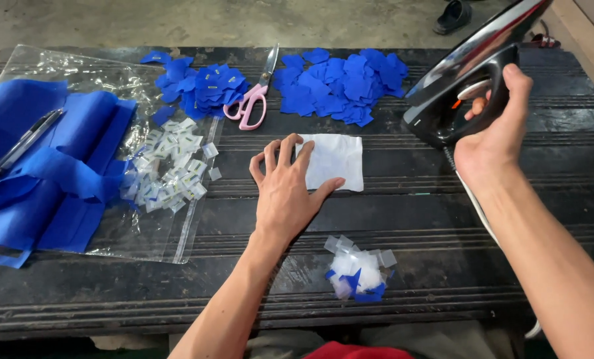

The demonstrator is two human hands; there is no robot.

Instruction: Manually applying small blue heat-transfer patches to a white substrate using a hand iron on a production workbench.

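Left hand (285,193): lies flat on the dark ribbed wooden surface (443,219), fingers (271,154) spread, tips resting on the left edge of the white square cloth patch (333,161); seemingly pinning it so it cannot slide.
Right hand (493,136): fingers curled tight round the handle of the black electric iron (466,80), held tilted in the air, soleplate up and off the surface, right of the patch; heat is kept off the cloth.
White patch: centre of the surface, flat, right part uncovered.
Cord: pale cable (473,203) runs from the iron down along the right forearm, near side.
Near: small heap of white and blue offcuts (358,269), just below the left wrist.
Far: two piles of blue cut fabric pieces (340,83), pink-handled scissors (251,100) between them.
Left: clear plastic bag (144,226) with small white tags (170,166); folded blue cloth (44,173) with a black pen (21,143) on it.
Obstruction: nothing between iron and patch except the left hand's own fingers.
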